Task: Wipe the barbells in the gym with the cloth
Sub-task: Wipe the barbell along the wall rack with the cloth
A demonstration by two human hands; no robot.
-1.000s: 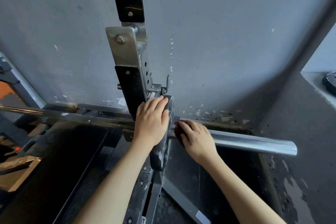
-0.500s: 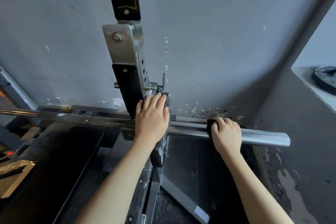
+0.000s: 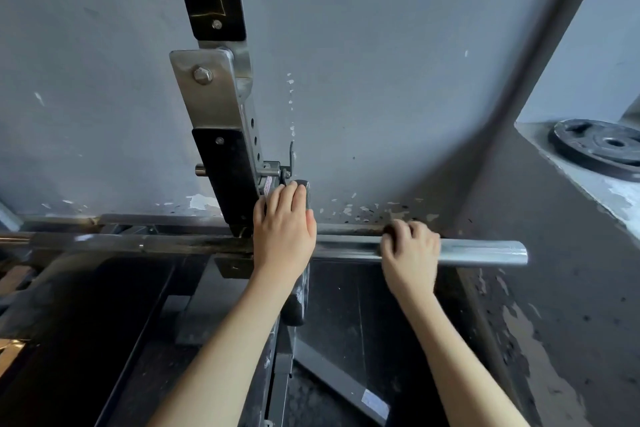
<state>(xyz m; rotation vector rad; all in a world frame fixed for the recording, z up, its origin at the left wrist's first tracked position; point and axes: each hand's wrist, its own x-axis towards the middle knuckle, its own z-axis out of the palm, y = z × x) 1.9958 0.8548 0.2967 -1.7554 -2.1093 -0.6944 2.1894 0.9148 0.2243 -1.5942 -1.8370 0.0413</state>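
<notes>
A steel barbell [image 3: 485, 252] lies across the rack, its bare sleeve pointing right. A dark weight plate [image 3: 300, 291] sits on the sleeve next to the rack upright. My left hand [image 3: 282, 230] lies flat with straight fingers over the top of that plate. My right hand [image 3: 410, 253] curls over the sleeve about midway along it, gripping a dark cloth [image 3: 390, 230] against the metal; only a small edge of the cloth shows beyond my fingers.
The rack upright [image 3: 221, 135] with its steel bracket rises just left of my left hand. A grey wall stands close behind. A loose black plate [image 3: 601, 146] lies on a ledge at the right. Dark bench frame parts fill the floor below.
My right hand slid the cloth rightward along the sleeve, from beside the plate to about the sleeve's middle. My left hand stayed on the plate.
</notes>
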